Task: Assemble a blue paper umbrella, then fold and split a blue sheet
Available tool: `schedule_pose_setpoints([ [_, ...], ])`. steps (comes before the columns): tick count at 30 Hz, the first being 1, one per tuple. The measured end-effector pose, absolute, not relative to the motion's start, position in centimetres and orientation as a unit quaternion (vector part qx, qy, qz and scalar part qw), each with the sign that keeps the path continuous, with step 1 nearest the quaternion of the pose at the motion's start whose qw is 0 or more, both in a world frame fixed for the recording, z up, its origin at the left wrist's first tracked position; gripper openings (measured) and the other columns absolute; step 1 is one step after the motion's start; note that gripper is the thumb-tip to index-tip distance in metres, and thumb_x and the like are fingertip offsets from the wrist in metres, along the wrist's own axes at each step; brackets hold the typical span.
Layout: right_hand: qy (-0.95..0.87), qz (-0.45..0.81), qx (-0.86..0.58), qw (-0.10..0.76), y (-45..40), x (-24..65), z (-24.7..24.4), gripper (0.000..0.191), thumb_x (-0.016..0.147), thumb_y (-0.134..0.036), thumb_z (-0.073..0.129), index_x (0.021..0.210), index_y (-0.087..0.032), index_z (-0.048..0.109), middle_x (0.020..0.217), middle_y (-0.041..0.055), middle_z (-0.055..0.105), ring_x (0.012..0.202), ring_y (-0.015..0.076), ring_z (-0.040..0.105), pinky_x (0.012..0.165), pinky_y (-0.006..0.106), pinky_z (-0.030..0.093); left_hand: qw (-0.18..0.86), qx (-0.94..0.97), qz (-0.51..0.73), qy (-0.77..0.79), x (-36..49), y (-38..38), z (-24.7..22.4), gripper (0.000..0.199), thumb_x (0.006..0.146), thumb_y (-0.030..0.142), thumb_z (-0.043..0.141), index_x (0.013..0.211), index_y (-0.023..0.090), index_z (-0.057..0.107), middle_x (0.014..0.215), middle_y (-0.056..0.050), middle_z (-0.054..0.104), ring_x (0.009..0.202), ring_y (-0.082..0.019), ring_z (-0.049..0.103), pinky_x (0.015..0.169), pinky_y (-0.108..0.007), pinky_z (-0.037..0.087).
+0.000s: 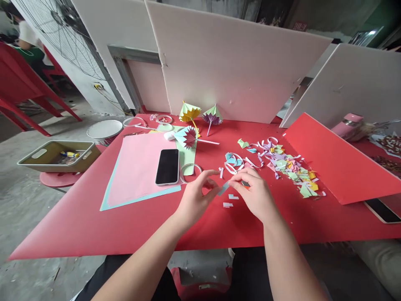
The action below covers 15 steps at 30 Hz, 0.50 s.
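A small light blue paper strip (pixel 223 189) spans the gap between my two hands above the red table. My left hand (pixel 199 193) has its thumb at the strip's left end, with a curled finger close against it and the index finger raised apart. My right hand (pixel 252 193) pinches the other end between thumb and fingertips. Under the right fingers an orange and dark object (pixel 245 184) partly shows; its kind is hidden. Short white strips (pixel 228 205) lie just below the hands. A clear ring-shaped roll (pixel 191 173) rests beside my left hand.
A phone (pixel 167 167) lies on pink paper sheets (pixel 138 167) at left. Several small paper parasols (pixel 189 137) stand or lean behind. Coloured paper scraps (pixel 288 165) are heaped at right, before a slanted red board (pixel 341 161). White panels (pixel 238 62) border the table's back.
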State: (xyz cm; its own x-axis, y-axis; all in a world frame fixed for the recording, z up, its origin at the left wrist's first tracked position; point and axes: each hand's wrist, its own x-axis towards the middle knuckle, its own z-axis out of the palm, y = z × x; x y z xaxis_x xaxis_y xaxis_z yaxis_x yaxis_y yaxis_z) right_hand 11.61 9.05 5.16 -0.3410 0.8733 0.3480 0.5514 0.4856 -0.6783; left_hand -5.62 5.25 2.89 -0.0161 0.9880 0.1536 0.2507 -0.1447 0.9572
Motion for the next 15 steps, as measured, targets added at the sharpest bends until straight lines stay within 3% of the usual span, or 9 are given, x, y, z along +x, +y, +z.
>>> schedule_pose_setpoints([
  [3,-0.726,0.182,-0.505,0.43,9.3,11.6,6.6,0.014,0.082,-0.033,0.055,0.077,-0.022,0.062,0.077,0.0012,0.061,0.073,0.0149,0.057,0.066,0.027,0.046,0.405,0.539,0.509,0.535,-6.7,5.8,2.7,0.024,0.08,0.03,0.058,0.103,0.025,0.054,0.08,0.0,0.06,0.076,-0.014,0.058,0.068,-0.025,0.044],
  [6,-0.69,0.148,-0.537,0.462,12.0,10.1,7.8,0.027,0.084,-0.038,0.05,0.107,-0.025,0.058,0.075,0.0008,0.066,0.069,0.0164,0.061,0.063,0.028,0.047,0.43,0.497,0.532,0.534,-7.7,6.3,2.7,0.025,0.079,0.034,0.059,0.101,0.022,0.054,0.076,-0.001,0.059,0.075,-0.015,0.058,0.071,-0.027,0.045],
  [8,-0.733,0.103,-0.514,0.435,15.4,8.2,7.5,0.05,0.082,-0.039,0.054,0.129,-0.026,0.042,0.09,0.0042,0.068,0.082,0.0207,0.062,0.07,0.032,0.047,0.443,0.474,0.552,0.524,-8.3,6.5,2.7,0.026,0.079,0.036,0.058,0.1,0.021,0.054,0.071,0.0,0.057,0.075,-0.016,0.058,0.071,-0.029,0.046],
  [10,-0.791,0.065,-0.488,0.363,19.0,6.0,6.4,0.066,0.077,-0.038,0.06,0.136,-0.025,0.033,0.101,0.009,0.066,0.089,0.0254,0.061,0.074,0.037,0.047,0.449,0.456,0.571,0.514,-8.7,6.6,2.9,0.026,0.079,0.037,0.058,0.099,0.02,0.055,0.069,0.001,0.055,0.072,-0.015,0.058,0.07,-0.029,0.047],
  [15,-0.836,0.077,-0.489,0.237,24.1,2.1,2.8,0.067,0.08,-0.018,0.054,0.14,-0.029,0.027,0.085,0.0047,0.068,0.076,0.0216,0.063,0.069,0.034,0.047,0.461,0.422,0.581,0.522,-10.0,7.0,3.7,0.027,0.078,0.037,0.059,0.098,0.019,0.055,0.07,0.0,0.059,0.072,-0.016,0.059,0.066,-0.027,0.045],
])
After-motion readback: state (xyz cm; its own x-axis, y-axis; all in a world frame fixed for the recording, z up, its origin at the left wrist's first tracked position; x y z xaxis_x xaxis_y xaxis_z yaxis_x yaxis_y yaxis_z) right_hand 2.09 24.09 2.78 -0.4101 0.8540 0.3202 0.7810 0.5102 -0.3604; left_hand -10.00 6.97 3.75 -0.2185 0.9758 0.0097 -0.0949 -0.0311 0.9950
